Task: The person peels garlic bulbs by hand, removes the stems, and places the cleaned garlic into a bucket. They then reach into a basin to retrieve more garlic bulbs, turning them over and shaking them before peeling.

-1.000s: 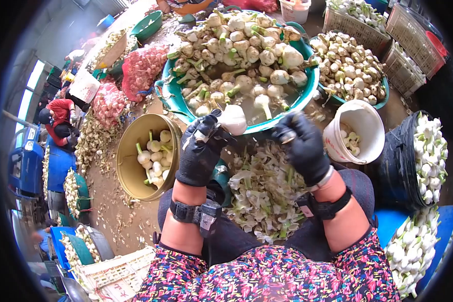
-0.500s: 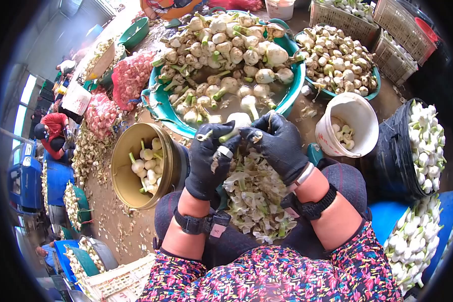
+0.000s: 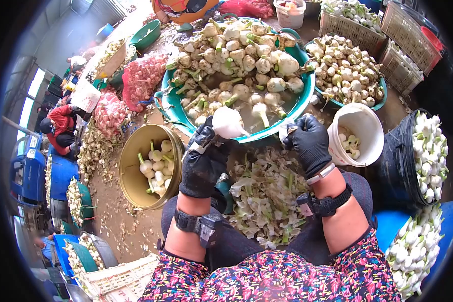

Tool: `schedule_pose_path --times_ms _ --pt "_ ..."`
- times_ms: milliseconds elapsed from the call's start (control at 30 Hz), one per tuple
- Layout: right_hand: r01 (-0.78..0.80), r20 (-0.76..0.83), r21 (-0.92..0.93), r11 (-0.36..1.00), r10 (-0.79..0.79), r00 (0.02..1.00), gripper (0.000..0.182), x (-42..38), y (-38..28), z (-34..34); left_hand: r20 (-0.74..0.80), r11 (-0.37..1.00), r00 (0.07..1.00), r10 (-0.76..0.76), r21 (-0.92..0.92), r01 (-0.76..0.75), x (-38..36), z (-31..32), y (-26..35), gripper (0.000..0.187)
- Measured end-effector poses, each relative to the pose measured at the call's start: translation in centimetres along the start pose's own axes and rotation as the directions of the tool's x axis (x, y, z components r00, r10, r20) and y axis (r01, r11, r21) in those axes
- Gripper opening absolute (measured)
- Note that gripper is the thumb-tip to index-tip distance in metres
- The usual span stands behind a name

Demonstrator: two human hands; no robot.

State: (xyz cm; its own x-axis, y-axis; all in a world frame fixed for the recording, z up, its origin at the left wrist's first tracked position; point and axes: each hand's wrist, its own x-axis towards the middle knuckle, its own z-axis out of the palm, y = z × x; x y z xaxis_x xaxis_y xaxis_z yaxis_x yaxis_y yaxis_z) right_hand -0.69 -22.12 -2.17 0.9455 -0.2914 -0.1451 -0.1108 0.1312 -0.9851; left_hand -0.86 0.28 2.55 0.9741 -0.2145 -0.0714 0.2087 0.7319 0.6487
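My left hand, in a black glove, is closed around a smooth white garlic bulb that sticks out past the fingertips, in front of the teal tub's near rim. A pale strip shows between the gloved fingers. To the right, apart from the bulb, my right hand has its fingers pressed together. Something pale shows at its fingertips, too small to name. Below both hands, a heap of garlic peelings lies between my knees. The teal tub ahead holds unpeeled bulbs with stems and some murky water.
A yellowish bucket of peeled bulbs stands left. On the right are a white bucket with a few pieces, a black tub of white bulbs and another basin of unpeeled garlic. A person in red sits far left.
My hands have moved apart, the right one going right. The bulb, partly hidden between them before, now shows whole in my left hand. The view has shifted slightly.
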Motion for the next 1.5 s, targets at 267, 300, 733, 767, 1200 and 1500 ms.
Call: schedule_pose_path --times_ms 267,300,733,767,1200,1500 --pt "0.304 0.338 0.075 0.95 -0.311 0.888 0.028 -3.8 -3.6 2.4 0.026 0.995 0.994 -0.104 -0.006 0.104 0.1 -0.5 -1.4 0.038" --pt "0.353 0.34 0.069 0.933 -0.355 0.871 0.024 -3.8 -3.3 2.9 0.025 0.979 0.999 -0.048 0.199 0.042 0.0 -0.1 -1.8 0.036" --pt "0.434 0.203 -0.164 0.886 -0.4 0.894 0.011 -2.6 -3.3 1.2 -0.037 0.981 0.981 -0.19 0.035 0.192 -0.5 0.5 -2.7 0.035" --pt "0.499 0.244 -0.279 0.82 -0.442 0.863 0.005 -2.6 -3.3 1.0 -0.001 0.981 0.981 -0.193 0.028 0.193 -0.5 0.5 -2.8 0.035" --pt "0.711 0.137 -0.402 0.576 -0.73 0.669 0.022 -3.3 -2.7 3.0 0.088 0.966 0.962 -0.257 0.005 0.258 -1.2 2.2 -4.1 0.041" --pt "0.741 0.273 -0.572 0.352 -0.771 0.576 0.018 -3.8 -2.8 2.8 0.203 0.686 0.979 0.038 0.707 -0.173 -1.6 -0.2 -5.6 0.035"
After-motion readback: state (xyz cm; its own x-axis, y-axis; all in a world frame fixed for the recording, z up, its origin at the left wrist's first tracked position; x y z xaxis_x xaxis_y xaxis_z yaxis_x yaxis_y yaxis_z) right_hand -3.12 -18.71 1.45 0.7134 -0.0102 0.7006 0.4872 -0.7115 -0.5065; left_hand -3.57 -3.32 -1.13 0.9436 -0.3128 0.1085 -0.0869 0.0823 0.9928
